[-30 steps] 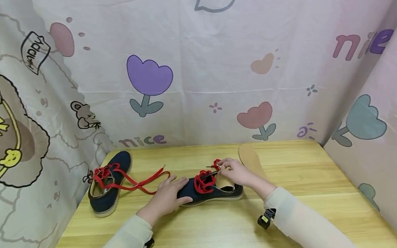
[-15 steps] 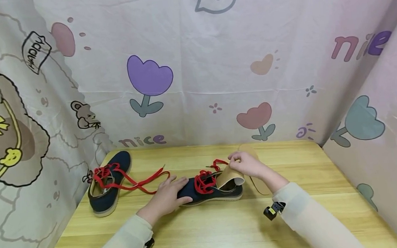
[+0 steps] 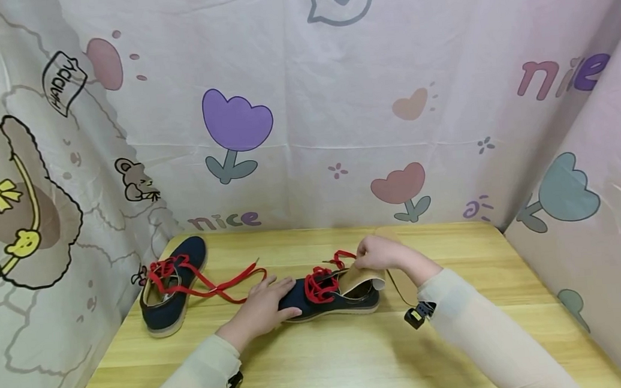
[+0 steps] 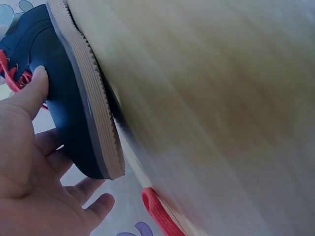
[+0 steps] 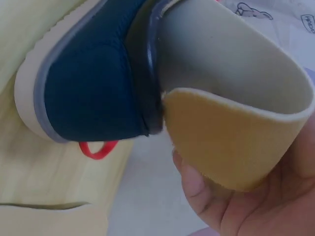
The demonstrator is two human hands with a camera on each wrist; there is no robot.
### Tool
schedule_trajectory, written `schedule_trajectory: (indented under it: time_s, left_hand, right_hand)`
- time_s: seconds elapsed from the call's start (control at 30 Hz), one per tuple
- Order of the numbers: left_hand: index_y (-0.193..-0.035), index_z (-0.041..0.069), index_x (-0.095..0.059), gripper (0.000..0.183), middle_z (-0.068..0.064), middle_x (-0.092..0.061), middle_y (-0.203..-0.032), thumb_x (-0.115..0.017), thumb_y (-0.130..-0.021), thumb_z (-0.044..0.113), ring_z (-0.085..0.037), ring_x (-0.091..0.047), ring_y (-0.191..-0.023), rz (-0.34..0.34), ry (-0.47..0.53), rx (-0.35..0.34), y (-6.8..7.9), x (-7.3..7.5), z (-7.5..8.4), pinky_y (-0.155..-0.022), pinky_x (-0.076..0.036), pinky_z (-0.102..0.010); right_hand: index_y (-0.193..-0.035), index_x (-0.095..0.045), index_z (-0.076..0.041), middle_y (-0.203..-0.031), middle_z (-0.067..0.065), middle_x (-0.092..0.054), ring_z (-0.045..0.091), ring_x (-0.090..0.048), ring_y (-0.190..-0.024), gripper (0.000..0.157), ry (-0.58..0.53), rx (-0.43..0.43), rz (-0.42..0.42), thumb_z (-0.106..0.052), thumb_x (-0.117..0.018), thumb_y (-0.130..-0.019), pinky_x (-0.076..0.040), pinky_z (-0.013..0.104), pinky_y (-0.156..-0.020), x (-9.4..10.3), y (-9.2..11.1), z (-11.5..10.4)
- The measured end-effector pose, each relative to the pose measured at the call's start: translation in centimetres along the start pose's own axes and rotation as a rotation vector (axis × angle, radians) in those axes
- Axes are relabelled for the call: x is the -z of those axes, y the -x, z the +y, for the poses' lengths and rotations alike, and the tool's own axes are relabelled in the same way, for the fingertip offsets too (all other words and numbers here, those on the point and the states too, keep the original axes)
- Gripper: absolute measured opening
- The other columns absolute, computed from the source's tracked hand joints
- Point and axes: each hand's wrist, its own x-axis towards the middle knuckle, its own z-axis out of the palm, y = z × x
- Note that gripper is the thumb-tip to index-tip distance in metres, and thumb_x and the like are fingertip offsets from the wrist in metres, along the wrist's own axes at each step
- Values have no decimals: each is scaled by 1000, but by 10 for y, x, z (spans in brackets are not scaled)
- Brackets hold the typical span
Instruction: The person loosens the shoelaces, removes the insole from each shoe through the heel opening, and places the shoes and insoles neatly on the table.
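A navy shoe [image 3: 345,304] with red laces [image 3: 319,286] stands on the table, toe toward the left. My left hand [image 3: 261,308] holds its toe, thumb [image 4: 37,91] on the upper and fingers spread at the far side. Above the shoe's opening, my right hand [image 3: 382,254] grips a tan insole [image 3: 361,280]. In the right wrist view this insole [image 5: 221,137] is bent over into a curl, pale side inward, its other end hidden in the shoe. My right fingertips [image 5: 192,187] lie against its tan side.
A second navy shoe [image 3: 167,315] stands at the left, its red laces [image 3: 217,290] trailing toward my left hand. Another tan insole [image 3: 402,288] lies flat behind my right wrist. A printed curtain [image 3: 304,98] hangs along the table's back and sides.
My right hand has moved rightward from near the laces to above the heel, and the insole's end is now folded back out of the opening. The left hand has stayed on the toe.
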Motion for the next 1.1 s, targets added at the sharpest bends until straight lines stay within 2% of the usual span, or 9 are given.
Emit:
schedule_trajectory:
  time_s: [0.1,0.2,0.3,0.5,0.6,0.7,0.87,1.1]
  left_hand:
    - [-148,13,-52,71,-6,-47,-153,-68,-91,50,-42,-30,-145,2,0,3,0,1,1,-114,-22,-65]
    - [-148,12,-52,71,-7,-47,-153,-69,-90,50,-42,-30,-145,4,1,7,1,2,2,-114,-22,-65]
    - [-148,11,-52,71,-7,-47,-153,-69,-90,49,-42,-30,-144,4,5,10,1,2,3,-113,-22,-65]
    - [-148,11,-51,71,-6,-46,-153,-69,-91,49,-43,-30,-145,-1,5,13,2,-2,2,-113,-23,-66]
    - [-148,11,-51,71,-7,-46,-153,-69,-90,49,-43,-30,-144,-4,7,14,3,-3,2,-113,-22,-66]
    - [-147,10,-52,71,-7,-47,-152,-70,-90,48,-44,-31,-143,3,15,9,3,-3,3,-112,-23,-67]
    - [-148,11,-51,71,-7,-47,-153,-70,-90,48,-44,-31,-144,-6,14,14,3,-2,3,-112,-22,-66]
    - [-148,11,-51,70,-6,-46,-153,-69,-91,48,-43,-31,-144,-5,12,15,1,0,4,-112,-22,-66]
  right_hand:
    - [-66,-61,-14,-65,-6,-50,11,-44,-59,18,-7,-3,11,-12,-62,-84,-37,26,-58,5,3,2]
    - [-59,-50,-16,-58,-6,-40,11,-37,-54,26,-48,12,-12,-8,-59,-83,-32,26,-55,10,6,7]
    - [-56,-44,-18,-58,-6,-34,9,-32,-53,32,-60,57,-51,-5,-58,-82,-27,25,-54,14,9,15]
    - [-61,-53,-15,-69,-5,-42,9,-36,-62,25,22,82,-107,-5,-62,-81,-31,25,-59,21,16,28]
    - [-62,-53,-16,-63,-8,-41,8,-35,-58,25,47,71,-116,-7,-64,-83,-31,25,-59,23,20,33]
    - [-61,-48,-17,-61,-9,-37,7,-33,-57,30,56,65,-116,-7,-64,-83,-29,25,-58,25,24,37]
    - [-61,-40,-19,-60,-8,-30,8,-28,-56,35,16,85,-126,-7,-64,-85,-26,25,-57,30,31,45]
    - [-63,-44,-16,-64,-6,-39,7,-34,-56,34,-45,106,-112,-8,-63,-91,-32,25,-57,38,44,57]
